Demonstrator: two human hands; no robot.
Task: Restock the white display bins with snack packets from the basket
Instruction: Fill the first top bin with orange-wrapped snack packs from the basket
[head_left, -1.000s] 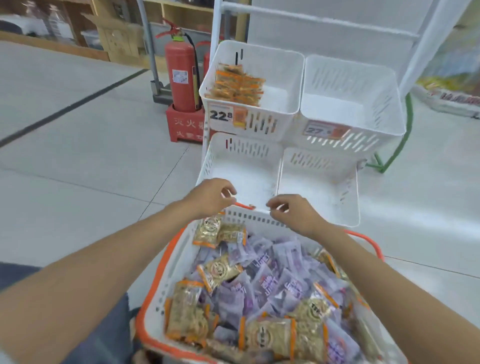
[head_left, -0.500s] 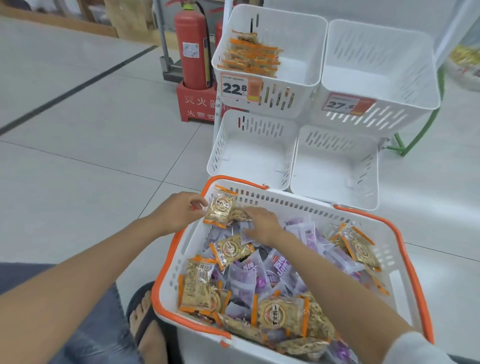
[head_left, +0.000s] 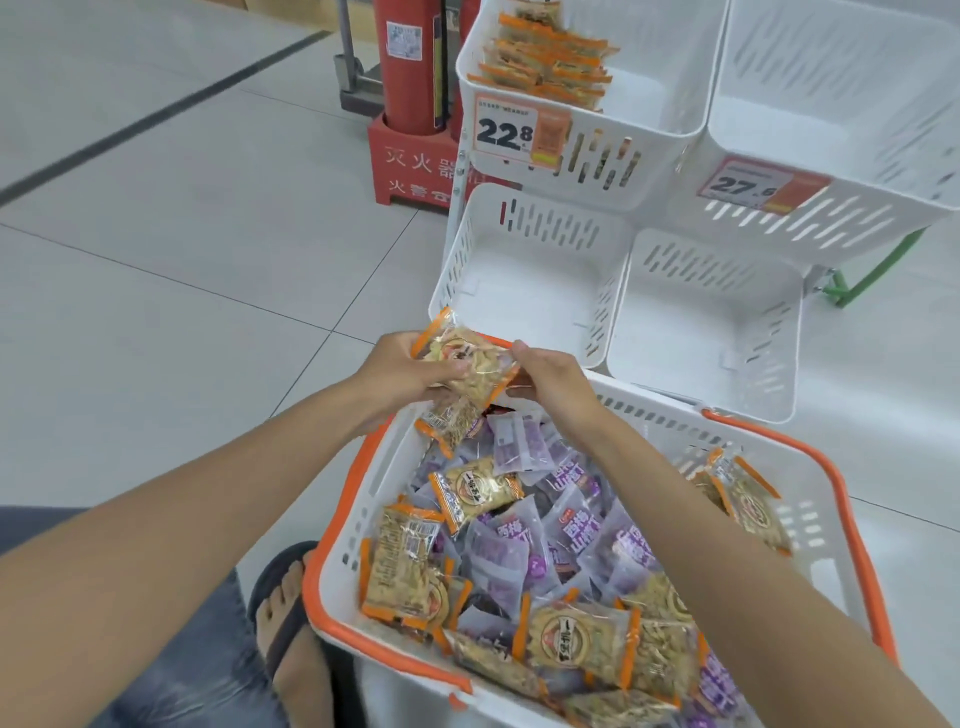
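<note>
The white basket with an orange rim sits low in front of me, full of orange-edged and purple snack packets. My left hand grips a small stack of orange-edged packets over the basket's far left corner. My right hand pinches the right end of the top packet. Beyond stand white display bins: the lower left bin and lower right bin hold nothing, and the upper left bin holds several orange packets.
The upper right bin carries a 27.6 price tag; the upper left one shows 22.8. A red fire extinguisher in a red stand is left of the bins. My sandalled foot lies beside the basket on the grey tiled floor.
Both hands came down from the basket's far rim into the packets, gathered orange-edged ones and lifted them. The view dropped and moved closer to the bins.
</note>
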